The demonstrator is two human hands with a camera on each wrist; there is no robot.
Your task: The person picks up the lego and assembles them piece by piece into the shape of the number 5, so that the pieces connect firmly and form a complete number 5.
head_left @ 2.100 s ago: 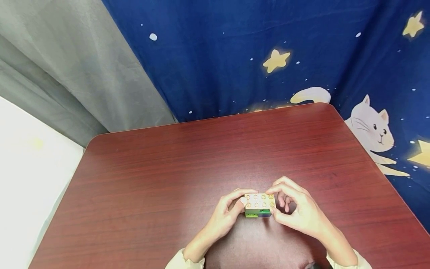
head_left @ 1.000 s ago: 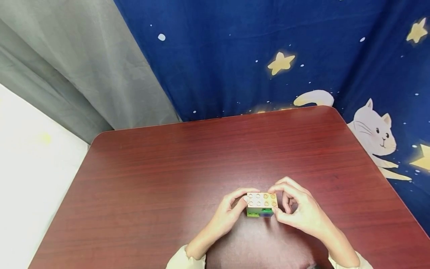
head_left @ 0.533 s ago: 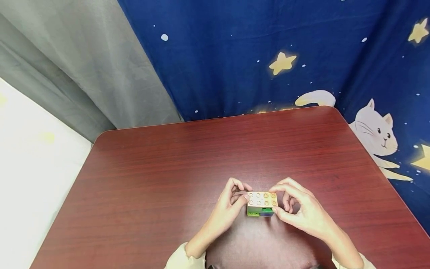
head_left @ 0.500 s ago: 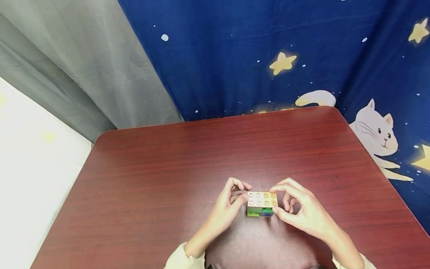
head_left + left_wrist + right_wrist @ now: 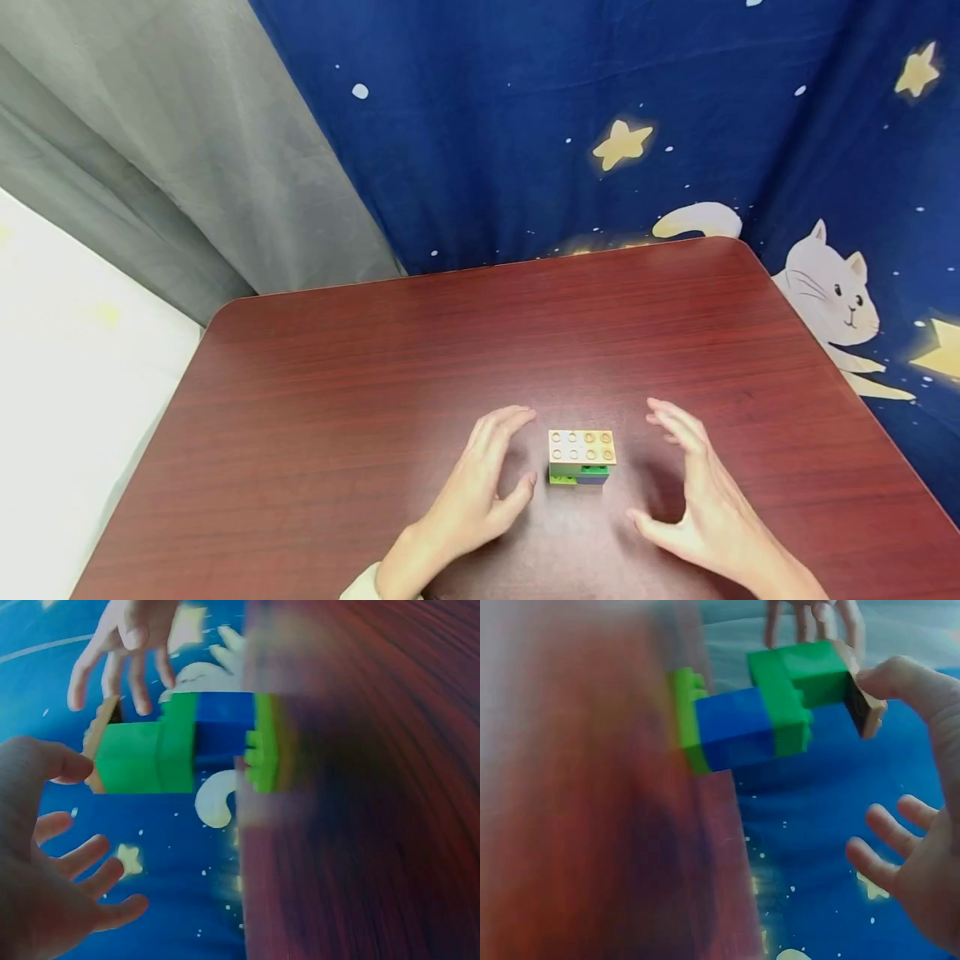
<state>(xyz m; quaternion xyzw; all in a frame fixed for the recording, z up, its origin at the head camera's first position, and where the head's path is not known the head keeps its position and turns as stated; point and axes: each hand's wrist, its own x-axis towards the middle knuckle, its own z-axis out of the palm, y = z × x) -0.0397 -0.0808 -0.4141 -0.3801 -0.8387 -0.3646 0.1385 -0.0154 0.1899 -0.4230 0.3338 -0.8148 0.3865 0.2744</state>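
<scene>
A stack of toy building bricks (image 5: 581,447) stands upright on the table, with a tan studded plate on top. In the left wrist view its layers show sideways: a lime green plate (image 5: 264,742) at the base, a blue brick (image 5: 223,720), then green bricks (image 5: 139,757). The tan plate (image 5: 870,712) overhangs one side in the right wrist view. My left hand (image 5: 472,492) hovers just left of the stack, fingers spread and apart from it. On the other side my right hand (image 5: 705,500) is likewise spread, holding nothing, with a gap to the bricks.
The reddish wood table (image 5: 375,375) stretches away to the left, back and right. Beyond its far edge hang a grey curtain (image 5: 187,150) and a blue curtain (image 5: 480,150) printed with stars and a cat. A white surface (image 5: 67,400) lies at the left.
Both hands have released the brick stack and drawn apart, the left to the left and the right to the right, with fingers spreading. The stack still stands on the table.
</scene>
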